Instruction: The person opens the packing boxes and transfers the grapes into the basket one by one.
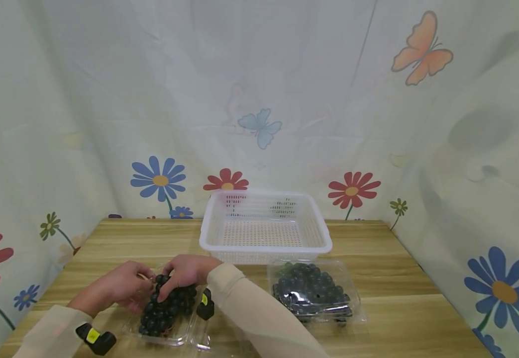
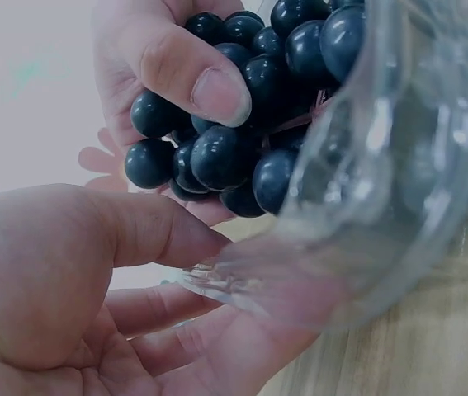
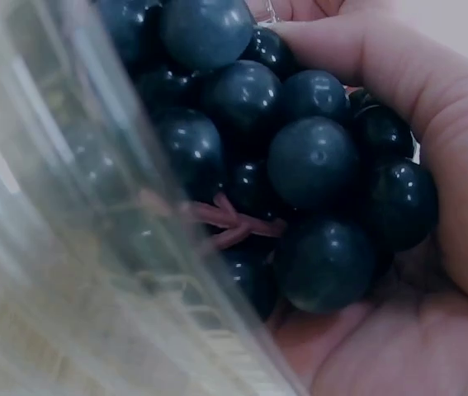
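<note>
My right hand point(image 1: 186, 272) grips a bunch of dark grapes point(image 1: 165, 311), its thumb pressed over the top of them. The bunch sits in a clear plastic box point(image 1: 176, 340) whose lid is folded open to the right. At the box's far left corner, my left hand point(image 1: 129, 286) pinches the rim between thumb and fingers. The left wrist view shows that thumb point(image 2: 159, 231) on the plastic edge, just below the grapes. Pinkish stems point(image 3: 234, 223) show between the grapes in the right wrist view.
A white plastic basket point(image 1: 265, 248) with a perforated bottom stands at the back middle of the wooden table point(image 1: 389, 298). To the right, a second clear box point(image 1: 353, 293) with its lid down holds dark grapes. A patterned curtain point(image 1: 313, 99) hangs behind.
</note>
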`<state>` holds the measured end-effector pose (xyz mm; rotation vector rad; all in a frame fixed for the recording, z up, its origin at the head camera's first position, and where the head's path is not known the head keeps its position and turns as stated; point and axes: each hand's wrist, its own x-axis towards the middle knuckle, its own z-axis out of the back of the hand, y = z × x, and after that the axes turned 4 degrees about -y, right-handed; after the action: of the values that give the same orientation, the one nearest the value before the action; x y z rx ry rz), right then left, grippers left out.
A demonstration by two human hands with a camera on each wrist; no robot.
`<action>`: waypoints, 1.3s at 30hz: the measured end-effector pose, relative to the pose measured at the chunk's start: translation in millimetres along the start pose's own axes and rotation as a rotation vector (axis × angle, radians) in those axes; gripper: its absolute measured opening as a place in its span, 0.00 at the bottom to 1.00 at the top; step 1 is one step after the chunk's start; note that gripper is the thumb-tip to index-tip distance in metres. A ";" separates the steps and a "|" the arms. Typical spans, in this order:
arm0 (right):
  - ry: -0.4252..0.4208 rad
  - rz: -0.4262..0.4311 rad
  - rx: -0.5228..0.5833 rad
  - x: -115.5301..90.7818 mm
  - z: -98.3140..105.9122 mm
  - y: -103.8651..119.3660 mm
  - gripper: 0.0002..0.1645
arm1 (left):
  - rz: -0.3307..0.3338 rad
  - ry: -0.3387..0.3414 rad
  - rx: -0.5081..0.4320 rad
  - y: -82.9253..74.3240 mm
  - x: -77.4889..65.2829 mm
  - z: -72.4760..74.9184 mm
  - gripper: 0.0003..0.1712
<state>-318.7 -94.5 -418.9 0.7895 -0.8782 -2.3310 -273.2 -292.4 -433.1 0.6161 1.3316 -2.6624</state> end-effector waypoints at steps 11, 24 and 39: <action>-0.008 -0.038 0.074 -8.0 5.7 4.5 0.13 | 0.003 -0.019 0.005 -2.4 -1.7 -1.8 0.15; -0.088 0.001 0.133 -25.3 21.7 0.8 0.14 | -0.017 -0.025 0.017 -3.8 -2.3 -4.1 0.12; -0.086 0.066 0.340 -51.1 45.1 -3.5 0.12 | -0.046 -0.076 0.030 1.4 -5.5 -5.6 0.11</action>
<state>-314.5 -41.2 -376.5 0.7841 -1.3414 -2.2001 -266.0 -289.3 -434.9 0.4870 1.3043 -2.7174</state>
